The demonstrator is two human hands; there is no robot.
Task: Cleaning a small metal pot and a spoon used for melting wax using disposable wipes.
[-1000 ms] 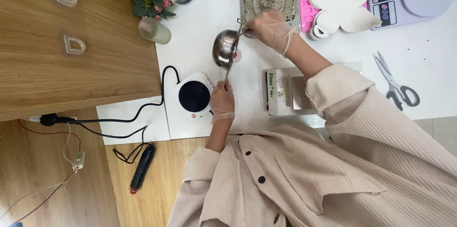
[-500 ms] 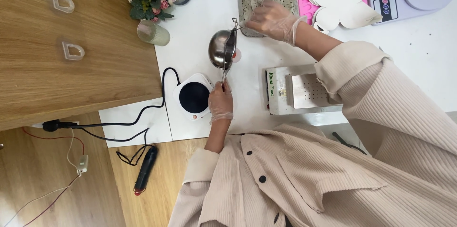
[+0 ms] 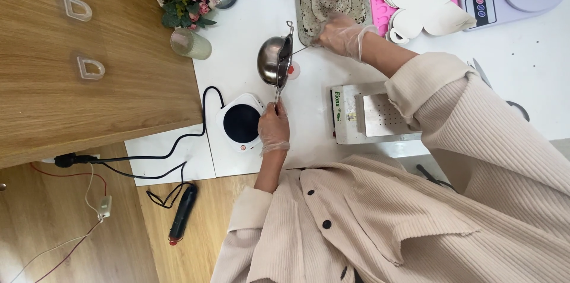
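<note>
head view looks down on a white table (image 3: 255, 16) beside a wooden cabinet (image 3: 89, 105) and wood floor (image 3: 119, 247). left hand (image 3: 274, 127) grips the handle of a metal melting pot (image 3: 274, 60), tilted above the table near a small hotplate (image 3: 241, 122); right hand (image 3: 339, 35) pinches a thin stirrer (image 3: 300, 50) by a grey tray (image 3: 332, 4).

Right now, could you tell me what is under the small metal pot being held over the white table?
Under the tilted metal pot, held by the left hand, a small pink-and-clear container shows on the white table. The pot hides most of it, so its contents cannot be seen.
</note>
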